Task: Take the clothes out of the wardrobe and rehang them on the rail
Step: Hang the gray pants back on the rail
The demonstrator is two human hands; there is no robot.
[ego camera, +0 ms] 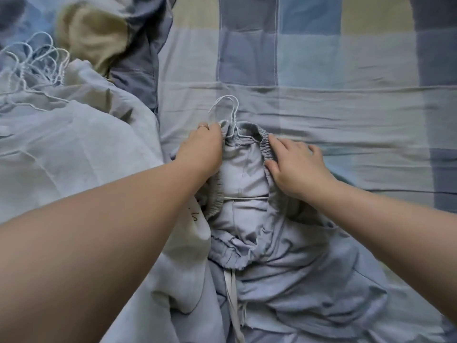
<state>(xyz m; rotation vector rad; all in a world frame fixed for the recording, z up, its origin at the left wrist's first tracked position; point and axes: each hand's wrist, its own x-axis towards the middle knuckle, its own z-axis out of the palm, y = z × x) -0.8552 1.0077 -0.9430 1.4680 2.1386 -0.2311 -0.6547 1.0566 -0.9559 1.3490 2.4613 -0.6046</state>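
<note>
Several wire hanger hooks (pixel 37 58) bunch at the far left over a pale heap of clothes (pixel 74 149), their frames buried in the cloth. At centre, the left hand (pixel 201 149) grips the elastic waistband of the grey trousers (pixel 244 174) on its left side, fingertips hidden in the fabric. A wire hanger (pixel 233 120) sits inside the waist, only its hook and bottom bar showing. The right hand (pixel 294 167) rests released, fingers spread, on the waistband's right side. The grey trousers lie on the checked sheet (pixel 346 70), legs cut off at the near edge.
</note>
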